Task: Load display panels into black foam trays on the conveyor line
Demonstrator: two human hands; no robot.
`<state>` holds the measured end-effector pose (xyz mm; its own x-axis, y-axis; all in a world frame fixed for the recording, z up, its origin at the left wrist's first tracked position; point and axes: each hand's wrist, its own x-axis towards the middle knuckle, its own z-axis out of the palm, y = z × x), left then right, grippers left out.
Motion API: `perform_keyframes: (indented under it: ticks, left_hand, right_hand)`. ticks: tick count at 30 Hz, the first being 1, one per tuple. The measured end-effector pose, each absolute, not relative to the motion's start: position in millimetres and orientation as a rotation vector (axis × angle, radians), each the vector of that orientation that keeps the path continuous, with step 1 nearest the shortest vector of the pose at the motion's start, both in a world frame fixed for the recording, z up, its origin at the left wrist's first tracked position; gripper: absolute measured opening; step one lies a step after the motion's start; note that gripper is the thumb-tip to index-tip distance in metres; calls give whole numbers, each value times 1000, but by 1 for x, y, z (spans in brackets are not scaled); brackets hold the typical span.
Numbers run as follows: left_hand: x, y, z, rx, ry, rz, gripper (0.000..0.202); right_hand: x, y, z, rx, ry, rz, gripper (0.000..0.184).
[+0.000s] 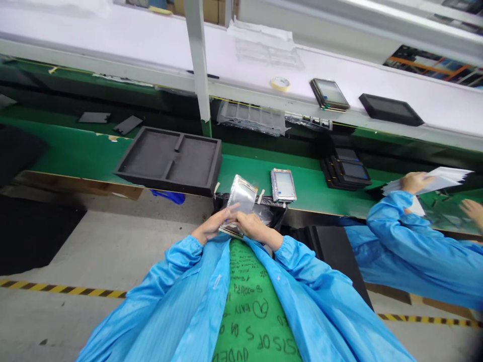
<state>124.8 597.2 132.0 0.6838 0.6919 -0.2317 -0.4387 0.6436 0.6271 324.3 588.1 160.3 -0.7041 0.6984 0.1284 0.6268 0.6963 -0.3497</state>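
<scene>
Left hand (212, 227) and right hand (252, 225) both grasping a flat rectangular panel in a clear plastic sleeve (242, 196), the hands almost meeting at its lower end, neither clenched nor released. Panel held up just right of a dark grey foam tray with moulded compartments (168, 161), near the front edge of a green counter (302, 188). Judged light, thin and stiff, perhaps fragile glass under the film; sleeve likely slippery, so safest taken by the long edges, off the face. Right of the tray, on the counter, a silver-edged rectangular screen panel (284, 185) lies flat, with a stack of black-framed panels (345, 170) farther along. Far right of the tray, a co-worker's hand (413, 182) in a blue sleeve holds white sheets (441, 179). Behind the tray, a white shelf (433, 108) carries a black-framed tablet-like panel (390, 109) and a roll of yellow tape (280, 84).
</scene>
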Motion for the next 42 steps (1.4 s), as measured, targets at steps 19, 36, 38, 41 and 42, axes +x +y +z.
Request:
perform_keyframes:
  ticks: [19,36,38,41,42]
  left_hand:
    - [37,604,140,845,701,542,42]
    - [39,624,165,1281,939,550,39]
    - [55,622,178,1390,917,520,31]
    - [77,613,182,1336,944,610,34]
    - [81,611,179,1275,950,667,44]
  right_hand:
    - [479,679,289,-1779,-1554,-225,26]
    - [364,612,201,-1173,-1654,1536,56]
    - [355,613,197,-1146,-1553,1590,60]
    - [342,612,177,-1138,-1339,1681,62]
    - [338,610,166,-1149,-1293,1726,61]
